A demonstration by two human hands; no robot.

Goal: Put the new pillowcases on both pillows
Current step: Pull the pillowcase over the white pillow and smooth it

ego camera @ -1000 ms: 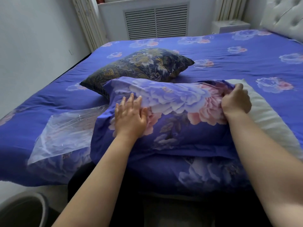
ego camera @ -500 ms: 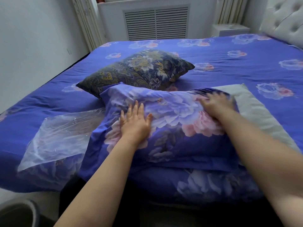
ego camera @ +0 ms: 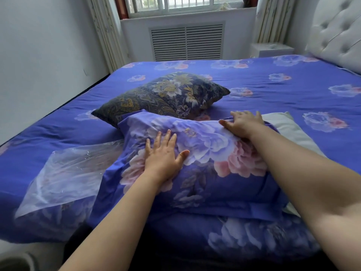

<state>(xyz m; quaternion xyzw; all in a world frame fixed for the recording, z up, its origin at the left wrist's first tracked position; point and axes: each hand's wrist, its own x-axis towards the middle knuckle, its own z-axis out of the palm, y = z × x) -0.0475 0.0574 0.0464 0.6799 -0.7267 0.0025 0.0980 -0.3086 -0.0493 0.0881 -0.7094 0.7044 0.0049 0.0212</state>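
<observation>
The left hand (ego camera: pixel 163 155) lies flat with spread fingers, pinning the new blue peony-print cotton pillowcase (ego camera: pixel 197 153) on the bed, while the right hand (ego camera: pixel 243 123), fingers loosely spread, presses its open edge, beyond which the white pillow (ego camera: pixel 289 128) protrudes.

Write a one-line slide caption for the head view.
Left hand flat on blue floral pillowcase, right hand at its open end where the white pillow protrudes.

We see a home bedroom, a wide bed (ego camera: pixel 273 90) in floral blue filling the frame, tufted headboard (ego camera: pixel 340 34) upper right, curtained window (ego camera: pixel 183 3) and radiator grille (ego camera: pixel 187 43) top centre.
</observation>
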